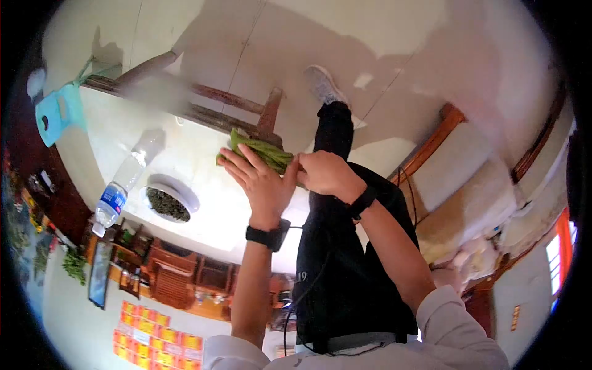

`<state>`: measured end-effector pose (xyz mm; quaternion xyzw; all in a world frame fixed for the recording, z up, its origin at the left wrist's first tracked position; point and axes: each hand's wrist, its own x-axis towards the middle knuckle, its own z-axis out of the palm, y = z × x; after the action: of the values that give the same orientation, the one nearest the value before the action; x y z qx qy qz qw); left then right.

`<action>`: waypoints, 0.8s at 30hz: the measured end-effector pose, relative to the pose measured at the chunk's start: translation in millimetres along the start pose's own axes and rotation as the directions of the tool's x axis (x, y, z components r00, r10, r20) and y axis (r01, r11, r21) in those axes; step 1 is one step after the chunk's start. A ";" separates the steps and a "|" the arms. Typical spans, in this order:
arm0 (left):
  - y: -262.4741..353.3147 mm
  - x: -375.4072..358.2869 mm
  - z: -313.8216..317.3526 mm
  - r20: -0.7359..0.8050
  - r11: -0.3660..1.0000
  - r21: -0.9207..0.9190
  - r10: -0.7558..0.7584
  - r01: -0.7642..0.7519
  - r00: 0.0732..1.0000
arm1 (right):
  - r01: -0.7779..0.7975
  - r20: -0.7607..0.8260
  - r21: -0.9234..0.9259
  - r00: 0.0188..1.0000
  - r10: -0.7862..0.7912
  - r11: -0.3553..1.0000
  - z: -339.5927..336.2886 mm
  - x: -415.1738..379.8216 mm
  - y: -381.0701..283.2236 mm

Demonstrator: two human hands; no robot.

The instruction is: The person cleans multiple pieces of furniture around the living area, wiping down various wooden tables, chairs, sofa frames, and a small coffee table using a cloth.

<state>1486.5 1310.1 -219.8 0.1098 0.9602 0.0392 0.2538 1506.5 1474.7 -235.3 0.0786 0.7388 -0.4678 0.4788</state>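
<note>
A folded green cloth [264,152] with ridged creases lies at the edge of the white table, beside a wooden leg. Spread over its near side is my left hand [266,188], its fingers stretched out and apart, the thumb toward my other hand. My right hand [330,174] is closed at the right end of the cloth, with the fingertips pinching its corner; the exact grip is partly hidden by the fist. Both wrists wear black bands.
On the white table [228,203] stand a white bowl [150,206] of dark green dried leaves and a clear water bottle [120,188]. A turquoise plastic stool [60,114] is at the far left. Wooden furniture [425,148] flanks my right; my leg and shoe [325,86] extend over the floor.
</note>
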 end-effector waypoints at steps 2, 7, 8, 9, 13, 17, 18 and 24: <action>18.6 1.1 2.0 -0.090 0.992 -0.114 -0.071 0.061 0.993 | 0.044 -0.021 -0.116 0.999 -0.047 0.992 -15.1 3.1 1.1; 52.3 30.0 -18.9 0.026 0.972 -0.165 -0.163 0.165 0.986 | 0.090 0.003 -0.299 0.996 -0.094 0.950 -79.9 13.1 -28.2; 55.0 40.6 -21.1 0.033 0.976 -0.173 -0.131 0.135 0.991 | 0.120 -0.067 -0.306 0.987 -0.147 0.944 -90.3 17.4 -32.2; 60.0 54.2 -25.6 -0.088 0.973 -0.197 -0.140 0.121 0.986 | 0.075 -0.019 -0.317 0.996 -0.086 0.945 -101.4 24.4 -35.3; 55.8 107.2 -44.8 0.089 0.588 -0.762 -0.320 0.271 0.943 | 0.136 -0.095 -0.071 0.985 -0.143 0.988 -142.1 53.5 -51.4; 51.2 173.2 -73.0 0.179 0.249 -0.921 -0.415 0.301 0.892 | 0.198 -0.202 0.184 0.966 -0.160 0.963 -178.4 83.7 -60.8; 53.9 192.2 -87.2 0.247 0.135 -0.936 -0.406 0.324 0.880 | 0.199 -0.195 0.169 0.967 -0.165 0.965 -186.5 91.1 -63.8; 84.8 292.2 -141.4 0.471 -0.325 -0.860 -0.209 0.393 0.857 | 0.391 -0.318 0.390 0.907 -0.277 0.833 -281.4 127.1 -95.3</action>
<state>1185.1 1457.3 -225.8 -0.3802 0.5382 0.6903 0.2987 1207.2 1595.9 -246.7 0.1127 0.6681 -0.6874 0.2617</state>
